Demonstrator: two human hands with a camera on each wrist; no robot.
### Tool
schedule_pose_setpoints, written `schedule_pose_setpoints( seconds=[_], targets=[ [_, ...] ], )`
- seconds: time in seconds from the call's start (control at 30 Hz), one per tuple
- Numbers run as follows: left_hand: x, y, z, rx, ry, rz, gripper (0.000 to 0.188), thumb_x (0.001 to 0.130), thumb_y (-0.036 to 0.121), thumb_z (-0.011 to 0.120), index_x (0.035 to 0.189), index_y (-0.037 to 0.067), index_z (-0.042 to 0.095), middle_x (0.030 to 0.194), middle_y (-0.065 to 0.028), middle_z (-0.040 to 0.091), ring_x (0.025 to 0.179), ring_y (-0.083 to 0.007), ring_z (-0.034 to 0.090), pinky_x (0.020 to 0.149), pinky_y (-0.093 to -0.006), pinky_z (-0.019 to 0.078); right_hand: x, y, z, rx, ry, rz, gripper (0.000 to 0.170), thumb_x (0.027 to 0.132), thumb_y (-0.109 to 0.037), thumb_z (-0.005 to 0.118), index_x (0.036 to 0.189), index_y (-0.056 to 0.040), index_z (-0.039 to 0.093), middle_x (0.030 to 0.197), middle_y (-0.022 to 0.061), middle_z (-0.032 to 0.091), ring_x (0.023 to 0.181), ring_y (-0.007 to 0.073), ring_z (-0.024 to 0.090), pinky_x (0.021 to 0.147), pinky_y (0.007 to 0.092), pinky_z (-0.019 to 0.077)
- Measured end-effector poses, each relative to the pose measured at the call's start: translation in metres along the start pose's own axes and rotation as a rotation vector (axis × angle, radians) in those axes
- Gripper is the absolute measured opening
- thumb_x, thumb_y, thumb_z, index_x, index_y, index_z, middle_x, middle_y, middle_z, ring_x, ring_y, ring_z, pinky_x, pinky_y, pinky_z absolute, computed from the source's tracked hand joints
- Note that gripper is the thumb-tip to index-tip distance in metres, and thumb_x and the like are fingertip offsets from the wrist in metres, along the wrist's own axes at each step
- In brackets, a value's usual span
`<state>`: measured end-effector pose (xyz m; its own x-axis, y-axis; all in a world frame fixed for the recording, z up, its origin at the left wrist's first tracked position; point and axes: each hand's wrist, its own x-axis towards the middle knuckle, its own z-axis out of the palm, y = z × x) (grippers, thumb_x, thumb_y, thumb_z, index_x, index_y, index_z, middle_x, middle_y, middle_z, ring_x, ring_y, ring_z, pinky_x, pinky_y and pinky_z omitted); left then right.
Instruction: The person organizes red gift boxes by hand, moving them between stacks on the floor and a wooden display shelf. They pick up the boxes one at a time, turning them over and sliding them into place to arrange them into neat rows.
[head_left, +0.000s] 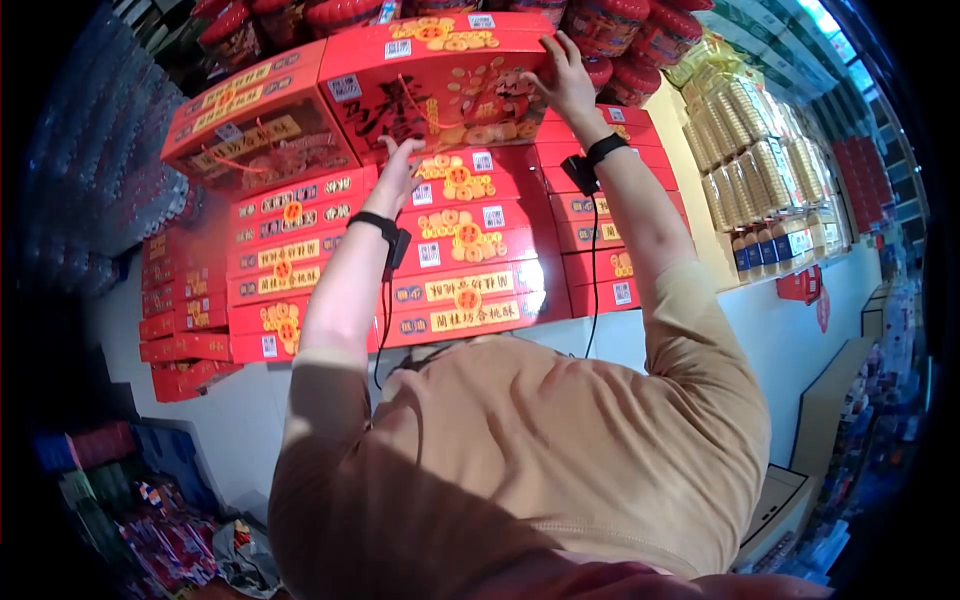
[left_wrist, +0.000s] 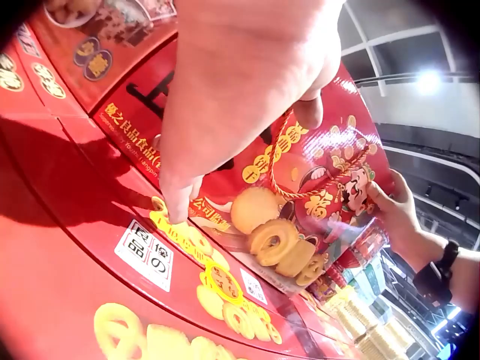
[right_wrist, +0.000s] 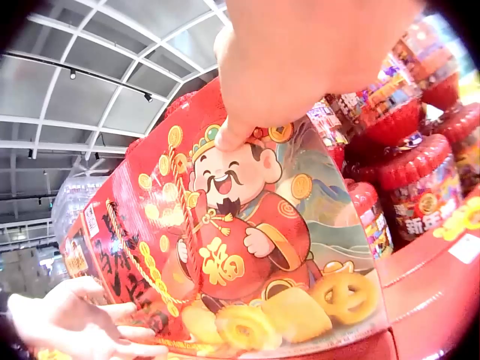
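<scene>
A large red gift box (head_left: 440,90) with gold print and a cord handle stands upright on stacked flat red boxes (head_left: 465,225). At its right end is my right hand (head_left: 568,88), the thumb on the printed front (right_wrist: 247,255) and the fingers over the top edge. My left hand (head_left: 398,172) is by the box's lower front; in the left wrist view the same hand (left_wrist: 247,82) has a fingertip down at the seam between the box (left_wrist: 289,202) and the stack. Its palm hides part of the front.
Another upright red box (head_left: 260,125) stands directly left. Red-lidded jars (head_left: 630,30) sit behind and to the right. Packs of pale biscuits (head_left: 750,150) lie on the right, and wrapped bottles (head_left: 100,170) are piled at the left.
</scene>
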<state>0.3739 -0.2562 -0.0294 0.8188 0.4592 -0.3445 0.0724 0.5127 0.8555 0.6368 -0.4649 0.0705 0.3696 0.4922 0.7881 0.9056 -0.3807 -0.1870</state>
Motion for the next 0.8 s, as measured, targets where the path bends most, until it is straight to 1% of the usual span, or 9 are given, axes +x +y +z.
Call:
schedule_pose_setpoints(
  seconds=[0.2,0.3,0.37,0.43,0.53,0.6,0.67,0.73,0.8],
  targets=[
    [0.002,-0.007,-0.006,-0.015,0.002,-0.014,0.117,0.083,0.033,0.07,0.157,0.042,-0.021,0.168,-0.0071,0.003,0.147,-0.0376,0.029,0.116,-0.0564,0.0237,-0.009,-0.011,-0.003,0.011,0.05,0.009,0.084,0.079,-0.047,0.082,0.149,-0.0197,0.044,0.153,0.0178,0.041,0.119,0.0441,0.06,0.086,0.0486,0.0587],
    [0.004,-0.005,-0.01,0.019,-0.008,-0.046,0.114,0.085,0.035,0.069,0.157,0.042,-0.019,0.167,-0.0006,0.005,0.14,-0.0337,0.037,0.112,-0.0562,0.0291,-0.01,-0.012,-0.011,0.012,-0.062,0.067,0.087,0.08,-0.047,0.081,0.152,-0.0209,0.039,0.156,0.0177,0.035,0.117,0.0447,0.061,0.085,0.0496,0.0584],
    [-0.003,0.0,-0.011,0.03,-0.015,-0.057,0.113,0.085,0.036,0.07,0.158,0.043,-0.016,0.167,0.0005,0.006,0.135,-0.0349,0.041,0.111,-0.0558,0.0301,-0.011,-0.017,-0.015,-0.014,-0.134,0.136,0.092,0.081,-0.048,0.08,0.156,-0.0228,0.033,0.16,0.0176,0.03,0.115,0.0452,0.062,0.085,0.0502,0.0584],
    [-0.005,0.004,-0.019,0.069,-0.041,-0.073,0.111,0.085,0.037,0.07,0.159,0.042,-0.013,0.166,0.0012,0.008,0.132,-0.0348,0.043,0.11,-0.0551,0.0318,-0.009,-0.036,-0.04,-0.016,-0.262,0.246,0.108,0.08,-0.053,0.079,0.163,-0.0275,0.014,0.165,0.0186,0.02,0.12,0.0463,0.059,0.085,0.0518,0.0578],
    [-0.017,0.014,-0.023,0.118,0.016,-0.083,0.102,0.09,0.041,0.069,0.162,0.031,-0.003,0.162,-0.0065,0.026,0.128,-0.0327,0.05,0.107,-0.0496,0.0398,-0.031,-0.038,-0.061,0.051,-0.182,0.212,0.106,0.082,-0.05,0.078,0.163,-0.0271,0.014,0.165,0.0225,0.016,0.126,0.0498,0.054,0.09,0.0514,0.0566],
    [-0.053,0.027,-0.026,0.039,-0.052,-0.075,0.089,0.095,0.041,0.065,0.162,0.022,0.01,0.156,-0.0145,0.04,0.127,-0.0331,0.054,0.107,-0.0472,0.044,-0.048,-0.053,-0.099,0.106,-0.325,0.256,0.091,0.089,-0.038,0.075,0.162,-0.0248,0.022,0.165,0.0228,0.018,0.13,0.048,0.052,0.097,0.0511,0.0539],
    [-0.114,0.04,-0.028,0.001,-0.184,-0.084,0.069,0.103,0.034,0.055,0.16,0.012,0.023,0.144,-0.0188,0.055,0.124,-0.0323,0.061,0.105,-0.047,0.0466,-0.084,-0.047,-0.121,0.187,-0.41,0.266,0.059,0.091,-0.025,0.074,0.145,-0.0158,0.052,0.159,0.019,0.034,0.128,0.0426,0.054,0.103,0.0455,0.0501],
    [-0.171,0.04,-0.043,0.128,-0.173,-0.072,0.054,0.103,0.027,0.056,0.15,0.005,0.041,0.133,-0.018,0.063,0.119,-0.0287,0.065,0.102,-0.0413,0.0506,-0.12,-0.037,-0.142,0.216,-0.474,0.227,0.026,0.092,-0.02,0.07,0.113,-0.0037,0.067,0.125,0.0187,0.063,0.115,0.0388,0.061,0.094,0.0448,0.052],
    [-0.221,0.024,-0.06,0.126,-0.005,-0.052,0.038,0.101,0.019,0.06,0.134,0.001,0.058,0.116,-0.015,0.07,0.105,-0.0232,0.07,0.089,-0.0328,0.0561,-0.161,-0.021,-0.143,0.327,-0.547,0.299,0.023,0.091,-0.017,0.07,0.107,-0.0004,0.067,0.1,0.0184,0.068,0.095,0.0385,0.066,0.082,0.0439,0.0532]
  ],
)
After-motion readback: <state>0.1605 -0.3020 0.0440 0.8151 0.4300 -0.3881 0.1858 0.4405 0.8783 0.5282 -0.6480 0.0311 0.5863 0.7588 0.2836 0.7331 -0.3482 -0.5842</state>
